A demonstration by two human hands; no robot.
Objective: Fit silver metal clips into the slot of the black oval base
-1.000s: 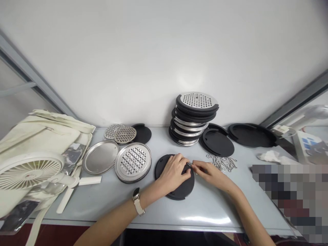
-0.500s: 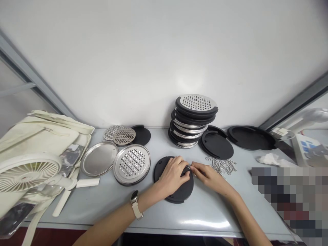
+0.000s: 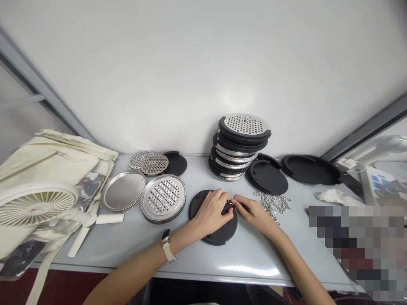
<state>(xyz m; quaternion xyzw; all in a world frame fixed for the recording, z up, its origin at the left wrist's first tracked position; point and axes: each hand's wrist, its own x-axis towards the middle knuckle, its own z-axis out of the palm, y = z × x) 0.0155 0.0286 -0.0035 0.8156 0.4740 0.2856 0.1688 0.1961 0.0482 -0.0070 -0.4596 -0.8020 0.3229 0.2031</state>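
Note:
My left hand [image 3: 212, 212] lies over a black round plate [image 3: 219, 237] on the table, its fingers closed around the plate's right upper edge. The fingertips of my right hand [image 3: 252, 213] pinch a small bent-wire metal hook [image 3: 230, 203] at that same edge, close to my left fingertips. How far the hook passes into the plate is hidden by my fingers. Just right of my right hand lies a heap of loose wire hooks [image 3: 274, 202].
Behind stands a tall stack of black and metal discs [image 3: 244, 127]. Black plates [image 3: 270, 177] and a larger black tray [image 3: 313, 171] lie to its right. At left are grater discs [image 3: 163, 197], plain metal discs [image 3: 124, 190], a fan [image 3: 38, 207] and a cream bag [image 3: 47, 165].
My right fingertips have moved slightly left with the hook, closer against the plate's edge. My left hand keeps its place on the plate. The whole view has shifted slightly.

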